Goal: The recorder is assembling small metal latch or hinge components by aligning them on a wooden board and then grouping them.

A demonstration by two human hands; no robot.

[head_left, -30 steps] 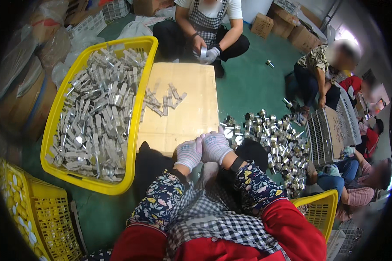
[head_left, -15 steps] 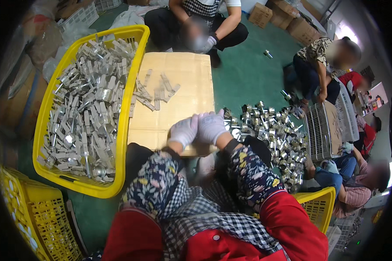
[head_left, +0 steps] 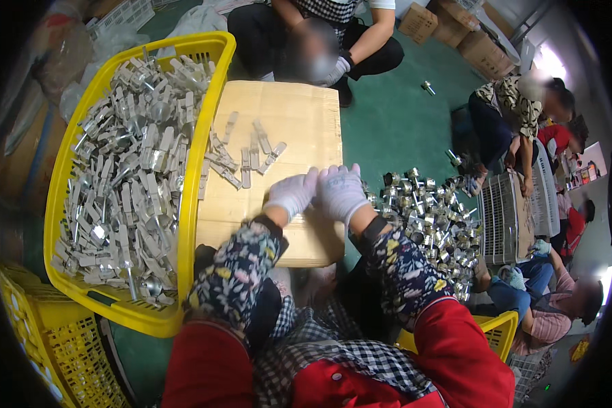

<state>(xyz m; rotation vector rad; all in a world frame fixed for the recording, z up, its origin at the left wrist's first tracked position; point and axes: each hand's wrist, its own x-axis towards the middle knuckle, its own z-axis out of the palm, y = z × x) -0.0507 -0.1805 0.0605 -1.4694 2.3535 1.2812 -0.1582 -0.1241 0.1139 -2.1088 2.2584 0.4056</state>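
My left hand (head_left: 290,193) and my right hand (head_left: 341,193), both in pale work gloves, meet over the near right part of a board covered in tan cardboard (head_left: 299,122). Their fingers are closed and pressed together; whatever they hold is hidden beneath them. Several flat grey metal pieces (head_left: 245,168) lie loose on the board, left of my hands. Beside the board stands a yellow basket (head_left: 209,146), heaped with metal parts (head_left: 126,183) that have flat grey handles. To the right, a pile of shiny cylindrical metal parts with stems (head_left: 432,214) lies on the green floor.
A person (head_left: 319,41) sits across the board. More people sit at the right near a grey crate (head_left: 498,217). Other yellow baskets (head_left: 75,347) stand at lower left and lower right. Cardboard boxes (head_left: 484,54) are stacked at the back right.
My view has shifted, showing more of the board's near edge. Both hands stay together over the board, slightly tilted from before. The loose pieces keep their places on the board.
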